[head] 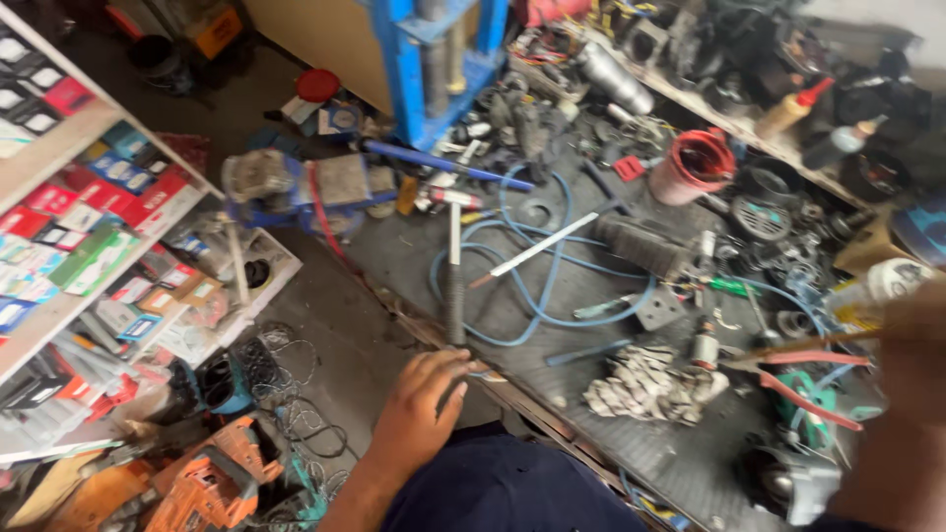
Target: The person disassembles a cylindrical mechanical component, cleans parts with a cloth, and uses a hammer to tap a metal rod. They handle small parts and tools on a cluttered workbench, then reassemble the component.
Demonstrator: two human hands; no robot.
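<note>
- My left hand (419,409) rests at the near edge of the tabletop (641,443), grip closed around the black handle of a long tool (454,286); the tool lies on the tabletop and points away from me, its pale shaft crossing the loops of blue hose (537,286).
- My right hand (912,325) is only a blur at the right edge; it seems to hold a thin stick (808,342) over the red pliers (813,379), but I cannot tell whether that grip is clenched or loose.
- As I judge it, the step in hand is taking up the tool: the handle is grasped but the tool is not yet lifted.
- The next move calls for a straight lift, handle first, so the far end comes free of the hose without dragging it; a sideways sweep would likely catch a loop.
- Room is tight on the tabletop; a white rod (542,246) lies slantwise just right of the tool, a dirty rag (645,384) sits near my hand on the right, and a red cup (695,163) stands well beyond.
- The open room is to my left, over the floor between the tabletop edge and the shelf (59,148) of boxes; an orange power tool (202,483) lies low there.
</note>
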